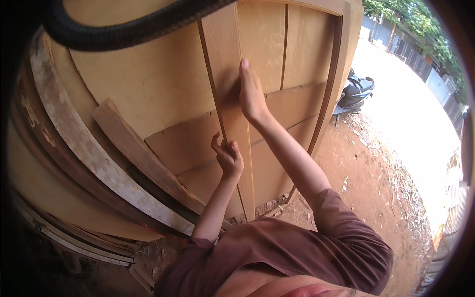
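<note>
A long upright wooden board [228, 64], part of a light-brown wooden frame or resting against it, stands in front of me. My right hand [251, 96] is stretched out flat along the board's right edge, fingers pointing up, and appears to touch it. Lower down, my left hand [228, 157] is at the board's left edge with its fingers apart and partly bent. Neither hand visibly grips anything. Whether the left fingers press on the board is hard to tell. Behind the board are pale plywood sheets [143, 74] and a brown panel strip [188, 133].
Several planks lean at the left, including a whitish worn one [84, 128] and a shorter brown one [133, 143]. The frame's right post [332, 94] stands beside reddish dirt ground [356, 198]. A parked scooter [357, 91] is beyond. A dark hose-like tube [123, 32] crosses the top.
</note>
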`<state>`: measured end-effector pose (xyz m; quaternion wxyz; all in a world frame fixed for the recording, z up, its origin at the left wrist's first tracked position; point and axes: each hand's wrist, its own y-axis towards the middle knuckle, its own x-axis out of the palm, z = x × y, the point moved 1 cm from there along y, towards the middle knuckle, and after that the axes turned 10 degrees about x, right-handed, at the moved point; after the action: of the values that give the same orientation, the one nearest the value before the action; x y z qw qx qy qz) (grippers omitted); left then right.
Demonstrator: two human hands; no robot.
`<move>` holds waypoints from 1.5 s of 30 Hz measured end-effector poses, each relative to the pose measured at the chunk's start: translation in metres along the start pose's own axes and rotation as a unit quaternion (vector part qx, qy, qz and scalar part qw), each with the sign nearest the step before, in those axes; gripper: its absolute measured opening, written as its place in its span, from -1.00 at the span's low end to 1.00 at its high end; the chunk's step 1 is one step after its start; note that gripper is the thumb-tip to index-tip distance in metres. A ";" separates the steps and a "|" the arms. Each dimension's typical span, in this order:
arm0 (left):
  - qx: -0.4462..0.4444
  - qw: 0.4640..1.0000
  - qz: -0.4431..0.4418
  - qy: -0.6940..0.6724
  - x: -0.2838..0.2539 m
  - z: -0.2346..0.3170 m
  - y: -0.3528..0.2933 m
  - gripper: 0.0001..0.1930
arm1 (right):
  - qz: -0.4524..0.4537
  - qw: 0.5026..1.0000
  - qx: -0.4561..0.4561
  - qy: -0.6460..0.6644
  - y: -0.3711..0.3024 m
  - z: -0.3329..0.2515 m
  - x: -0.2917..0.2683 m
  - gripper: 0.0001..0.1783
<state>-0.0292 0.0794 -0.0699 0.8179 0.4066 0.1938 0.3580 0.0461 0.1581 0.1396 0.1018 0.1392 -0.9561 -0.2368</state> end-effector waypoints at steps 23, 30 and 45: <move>-0.093 0.993 0.003 -0.071 -0.008 -0.029 -0.092 -0.31 | -0.010 1.000 -0.004 0.025 0.030 0.013 0.005 -0.09; -0.121 0.992 -0.033 -0.020 -0.022 -0.060 -0.107 -0.22 | 0.014 0.994 -0.097 -0.047 0.018 0.008 0.016 -0.26; 0.145 0.987 -0.040 -0.053 -0.030 0.061 0.159 -0.19 | -0.009 0.994 0.097 0.040 -0.104 0.134 -0.019 -0.32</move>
<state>-0.0801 0.0909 0.0946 0.7729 0.5316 0.2160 0.2709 0.0520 0.1324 -0.0291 0.1243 0.1664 -0.9684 -0.1379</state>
